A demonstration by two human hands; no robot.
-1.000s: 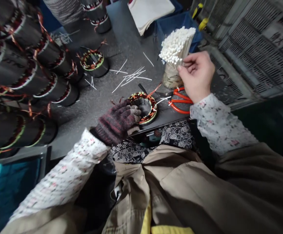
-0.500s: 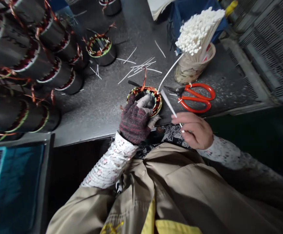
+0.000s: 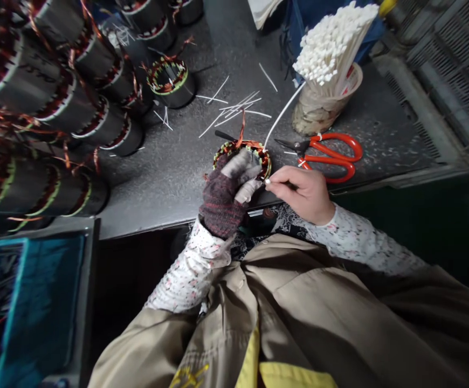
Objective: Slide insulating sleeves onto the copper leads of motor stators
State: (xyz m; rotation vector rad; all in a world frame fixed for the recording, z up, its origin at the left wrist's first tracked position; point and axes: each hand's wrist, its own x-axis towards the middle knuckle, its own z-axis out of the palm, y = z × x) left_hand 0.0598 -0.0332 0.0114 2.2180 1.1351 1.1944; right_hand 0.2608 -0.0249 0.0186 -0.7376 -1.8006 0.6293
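Note:
A ring-shaped metal core wound with copper wire (image 3: 265,161) lies near the table's front edge. My left hand (image 3: 228,196), in a dark fingerless glove with wrapped fingertips, grips the core, its fingers reaching over the opening. At the core's right side, my bare right hand (image 3: 299,191) pinches a thin white piece between thumb and forefinger; only its small end shows. A long white tie (image 3: 283,116) rises from the core's rim toward the upper right. Red-handled scissors (image 3: 331,157) rest just right of the core.
Stacked wound cores (image 3: 60,97) crowd the left, with a single one (image 3: 172,86) behind. Loose white strips (image 3: 234,109) lie beyond my left hand. A pot (image 3: 313,110) packed with white sticks stands back right. A blue-rimmed bin (image 3: 16,302) is at lower left.
My right hand has moved left and up to the core's right edge, bringing the white piece with it. My left hand's fingers have shifted slightly on the core. The view has shifted slightly.

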